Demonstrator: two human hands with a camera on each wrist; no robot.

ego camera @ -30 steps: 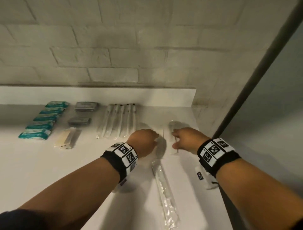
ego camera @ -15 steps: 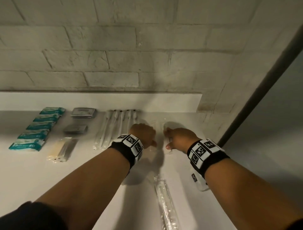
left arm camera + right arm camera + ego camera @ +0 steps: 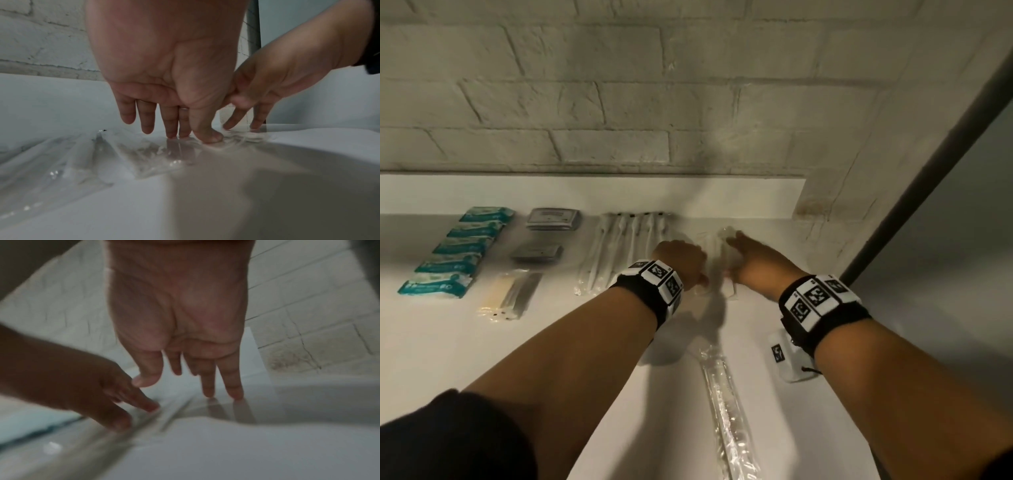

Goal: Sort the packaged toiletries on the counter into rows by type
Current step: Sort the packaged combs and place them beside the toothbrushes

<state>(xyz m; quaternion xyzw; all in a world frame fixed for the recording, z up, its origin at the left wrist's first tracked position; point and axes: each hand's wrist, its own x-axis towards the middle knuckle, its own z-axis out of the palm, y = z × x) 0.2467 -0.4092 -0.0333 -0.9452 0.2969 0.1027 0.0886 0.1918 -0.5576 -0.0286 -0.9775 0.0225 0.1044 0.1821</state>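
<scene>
My left hand [image 3: 681,262] and right hand [image 3: 751,260] reach side by side to the back of the white counter [image 3: 482,359]. Each presses straight fingers flat on a thin clear packet. The left fingertips [image 3: 170,129] and thumb bear on one clear packet [image 3: 156,151]. The right fingertips [image 3: 234,391] touch a second clear packet [image 3: 224,407] just to its right. To the left lie sorted rows: wrapped toothbrushes [image 3: 619,250], grey sachets [image 3: 553,220], teal packets [image 3: 453,255] and a beige comb packet [image 3: 508,296].
A long clear-wrapped item [image 3: 726,397] lies lengthwise on the counter between my forearms. The brick wall [image 3: 619,102] and a low white upstand [image 3: 585,195] close off the back. A dark frame [image 3: 928,164] and the counter's right edge stand beside my right arm.
Both hands have slid away from me toward the back wall, pushing the two clear packets along the counter. My right fingers have stretched out straighter.
</scene>
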